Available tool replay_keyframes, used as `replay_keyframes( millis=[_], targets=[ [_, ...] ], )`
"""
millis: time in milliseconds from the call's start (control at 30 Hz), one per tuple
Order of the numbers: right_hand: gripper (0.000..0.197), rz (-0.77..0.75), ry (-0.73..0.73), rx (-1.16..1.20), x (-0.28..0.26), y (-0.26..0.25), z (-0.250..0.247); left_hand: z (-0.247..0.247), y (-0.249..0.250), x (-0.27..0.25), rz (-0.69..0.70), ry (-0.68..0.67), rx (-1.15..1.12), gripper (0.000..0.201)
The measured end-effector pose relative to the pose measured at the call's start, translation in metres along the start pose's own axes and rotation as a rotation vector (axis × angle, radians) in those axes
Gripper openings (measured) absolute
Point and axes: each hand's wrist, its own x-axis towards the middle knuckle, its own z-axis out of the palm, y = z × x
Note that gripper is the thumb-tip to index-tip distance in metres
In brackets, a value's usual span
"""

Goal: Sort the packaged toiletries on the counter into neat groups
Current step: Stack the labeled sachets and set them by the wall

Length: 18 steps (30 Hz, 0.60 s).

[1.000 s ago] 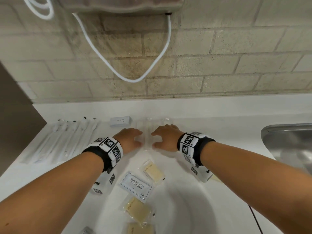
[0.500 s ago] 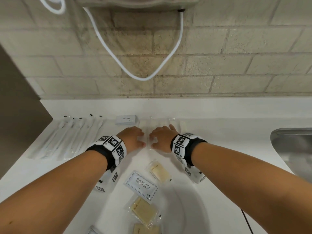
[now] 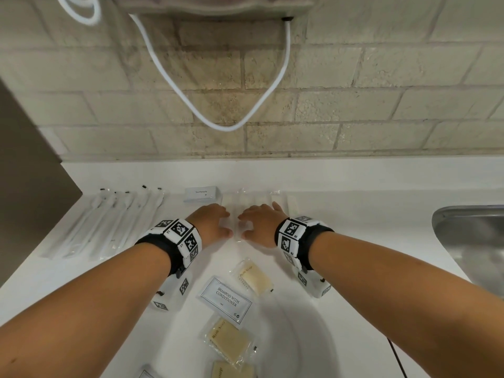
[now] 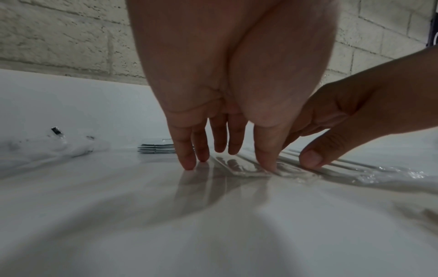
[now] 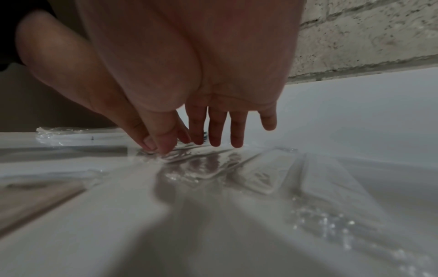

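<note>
Several clear-wrapped white packets lie side by side at the back of the white counter. My left hand and right hand rest on them close together, fingers straight. In the left wrist view the left fingertips press down at the left edge of the packets. The right wrist view shows the right thumb and fingers touching the same packets. Neither hand grips anything.
A toothpaste box stack sits just left of the hands, and wrapped toothbrushes lie in a row at far left. Bath soap packets and a shampoo sachet lie nearer me. A steel sink is at right.
Both hands have drawn a little closer together on the clear packets. The head view has shifted slightly.
</note>
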Motion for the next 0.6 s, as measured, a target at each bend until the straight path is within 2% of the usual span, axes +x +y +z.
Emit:
replay_keyframes(
  millis=[333,500,600],
  targets=[
    [0.051,-0.038,0.069,0.047,-0.014,0.004,-0.004,-0.006,0.0,-0.014,0.01,0.02,-0.021,0.061],
    [0.048,-0.077,0.095,0.113,-0.048,-0.005,0.003,-0.015,0.003,-0.052,0.037,0.045,-0.033,0.055],
    [0.047,-0.096,0.057,0.148,-0.072,-0.014,0.015,-0.006,0.001,-0.085,0.041,0.026,-0.085,0.057]
  ],
)
